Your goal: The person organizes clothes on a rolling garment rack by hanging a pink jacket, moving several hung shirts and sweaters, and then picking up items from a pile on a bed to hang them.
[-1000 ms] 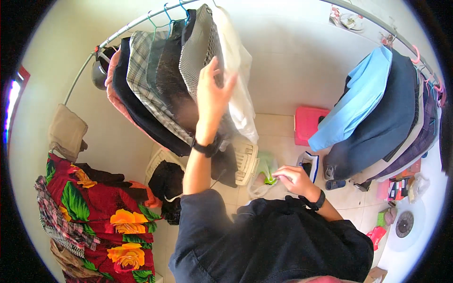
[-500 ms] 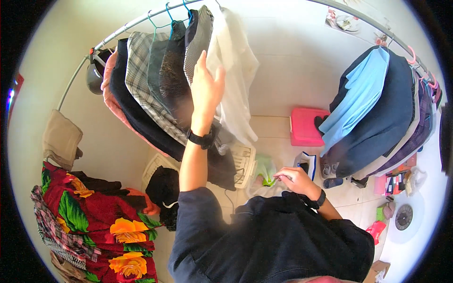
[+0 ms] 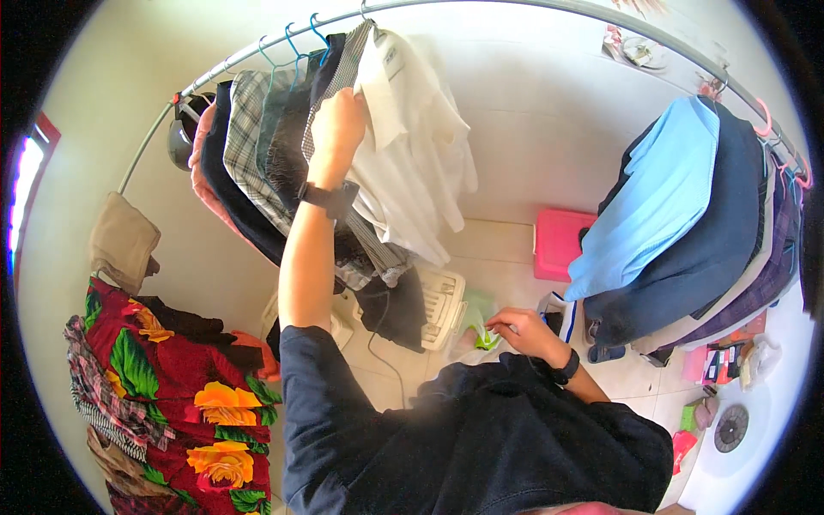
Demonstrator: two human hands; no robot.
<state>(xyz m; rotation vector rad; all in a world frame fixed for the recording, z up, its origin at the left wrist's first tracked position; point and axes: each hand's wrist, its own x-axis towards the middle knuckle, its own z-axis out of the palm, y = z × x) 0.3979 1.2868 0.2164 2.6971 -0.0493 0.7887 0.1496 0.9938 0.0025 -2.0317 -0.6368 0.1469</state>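
White collared shirt hanging at twelve o'clock, below metal rail. Left hand at eleven, curled against shirt's edge; fingertips hidden, cannot tell if pinching cloth. Right hand at four, loosely bent, fingertip contact unclear. Pink box at three o'clock.

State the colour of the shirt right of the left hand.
The shirt is white, clearest in the head view.
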